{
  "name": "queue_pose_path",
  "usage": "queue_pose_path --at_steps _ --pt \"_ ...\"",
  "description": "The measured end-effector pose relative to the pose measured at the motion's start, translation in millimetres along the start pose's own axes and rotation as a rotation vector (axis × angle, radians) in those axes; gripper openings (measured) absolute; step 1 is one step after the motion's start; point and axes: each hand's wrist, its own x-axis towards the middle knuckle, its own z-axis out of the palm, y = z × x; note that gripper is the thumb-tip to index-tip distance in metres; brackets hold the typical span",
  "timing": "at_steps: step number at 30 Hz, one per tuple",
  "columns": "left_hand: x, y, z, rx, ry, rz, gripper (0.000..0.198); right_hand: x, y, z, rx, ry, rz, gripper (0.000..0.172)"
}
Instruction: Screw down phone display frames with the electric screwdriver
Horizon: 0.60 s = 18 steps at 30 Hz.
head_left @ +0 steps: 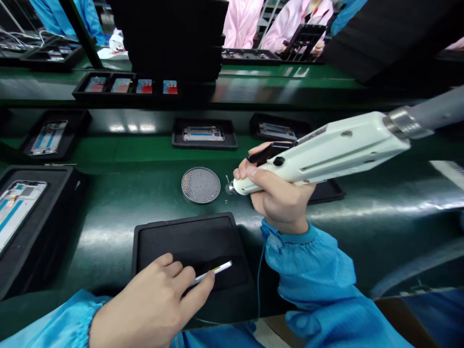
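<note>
My right hand is shut around a white electric screwdriver, whose grey hose runs off to the upper right. Its metal tip points down just right of a round metal screw dish filled with tiny screws, without touching it. My left hand grips a slim white pen-like tool with a yellow band. That hand rests over the near edge of a black rubber-topped tray, which has a shallow recess under the tool.
Black trays with phone frames stand along the green bench, and a large one sits at the left. Phone screens lie in a tray on the upper shelf. Co-workers in pink smocks stand beyond it. A thin blue cord hangs from my right sleeve.
</note>
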Motion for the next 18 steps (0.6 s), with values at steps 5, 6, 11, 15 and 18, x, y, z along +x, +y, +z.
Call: queue_pose_path --at_steps 5,6,11,15,18 --pt "-3.3 -3.4 1.0 -0.022 0.023 -0.013 0.066 -0.1 1.6 -1.7 -0.018 0.008 -0.015 0.018" --pt "-3.8 -6.2 1.8 -0.041 0.033 -0.019 0.065 0.3 1.2 -2.1 -0.024 0.012 -0.017 0.019" --pt "3.7 -36.1 11.5 -0.120 0.060 -0.130 0.050 5.4 -0.8 -3.0 0.033 0.042 0.027 0.020" --pt "20.0 -67.8 25.6 -0.035 0.032 -0.256 0.036 10.1 5.0 -7.6 -0.018 0.060 -0.006 0.018" --pt "27.4 -84.2 35.7 -0.015 0.018 -0.323 0.027 13.2 11.2 -16.6 -0.090 0.065 -0.044 0.015"
